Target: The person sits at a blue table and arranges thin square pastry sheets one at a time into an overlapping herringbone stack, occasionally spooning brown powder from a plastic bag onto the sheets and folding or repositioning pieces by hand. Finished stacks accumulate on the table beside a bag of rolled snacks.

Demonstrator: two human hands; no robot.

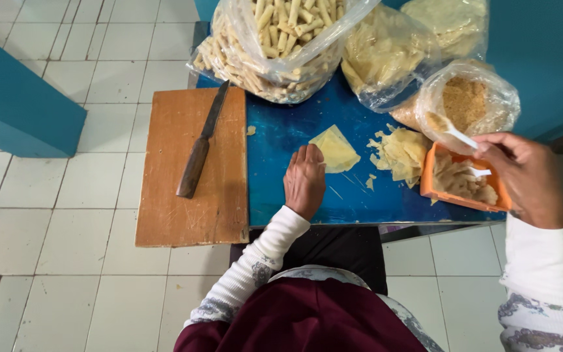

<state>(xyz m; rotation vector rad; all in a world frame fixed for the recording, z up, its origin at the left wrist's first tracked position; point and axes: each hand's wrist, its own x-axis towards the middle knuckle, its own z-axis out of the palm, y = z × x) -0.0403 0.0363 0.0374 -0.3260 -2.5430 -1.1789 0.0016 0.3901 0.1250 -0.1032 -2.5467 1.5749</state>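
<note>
Left hand point(304, 179): fingers together, flat on folded pastry wrapper point(335, 151).
Right hand point(526, 176): pinching white plastic spoon point(454, 132) over orange tray point(428, 179).

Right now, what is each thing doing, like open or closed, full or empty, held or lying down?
Clear plastic bag of pale rolled sticks: open, full.
Clear plastic bag of brown crumbs: open.
Orange plastic tray: holds filling.
White plastic spoon: held by right hand.
Pale folded wrapper sheet: flat, touched by left hand.
Dark-handled knife: lying on wooden cutting board.
</note>
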